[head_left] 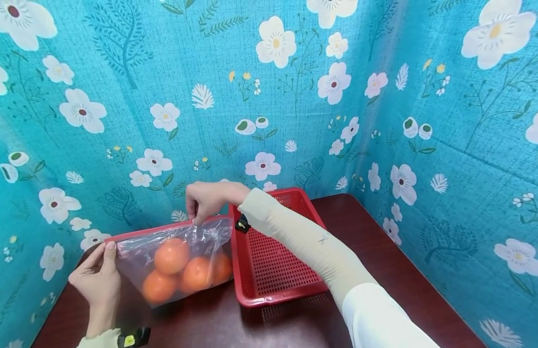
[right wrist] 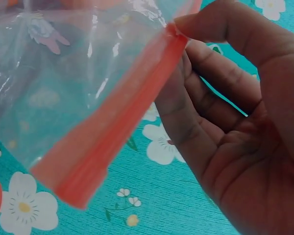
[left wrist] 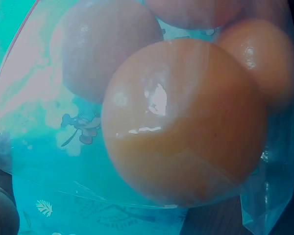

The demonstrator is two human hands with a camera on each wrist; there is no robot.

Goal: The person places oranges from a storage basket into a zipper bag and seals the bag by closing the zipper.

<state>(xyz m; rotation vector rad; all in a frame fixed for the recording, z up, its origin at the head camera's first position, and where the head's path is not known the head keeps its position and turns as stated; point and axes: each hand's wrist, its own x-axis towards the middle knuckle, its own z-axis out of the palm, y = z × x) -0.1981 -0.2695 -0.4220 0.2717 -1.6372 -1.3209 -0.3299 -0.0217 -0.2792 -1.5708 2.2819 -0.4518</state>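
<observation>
A clear zip bag (head_left: 134, 256) with a red top strip holds several round orange fruits (head_left: 172, 256), which look like oranges or tomatoes. My left hand (head_left: 99, 280) pinches the bag's left top corner between thumb and fingers. Farther along the red strip, my right hand (head_left: 205, 199) pinches it between thumb and forefinger. In the right wrist view the strip (right wrist: 122, 122) runs past those fingertips to its free end. Close up in the left wrist view, one large orange fruit (left wrist: 186, 122) sits behind the clear plastic, others behind it.
A red plastic basket (head_left: 279, 297) with perforated walls stands right of the bag, under my right forearm. The dark reddish-brown table (head_left: 199, 324) carries both. Blue flowered cloth (head_left: 269, 96) hangs behind the table and along its right side.
</observation>
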